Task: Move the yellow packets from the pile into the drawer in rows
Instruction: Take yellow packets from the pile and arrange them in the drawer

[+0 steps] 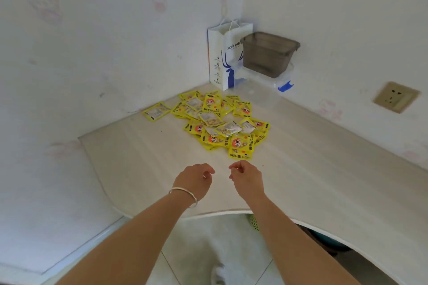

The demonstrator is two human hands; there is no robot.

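At the centre of the frame the packets [217,122] are bright yellow, some showing a red-orange cartoon face, others a pale grey-white printed panel. The desk [324,169] is pale whitewashed wood grain. At upper centre the paper bag [222,58] is white with blue deer art; beside it the bin [268,53] is smoky translucent grey. The wallpaper [69,30] is white with faint pink figures. At lower centre the bracelet [185,194] is silver.

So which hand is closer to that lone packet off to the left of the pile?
Left. The left hand hovers below and right of the lone packet; the right hand hovers farther right, just short of the pile.
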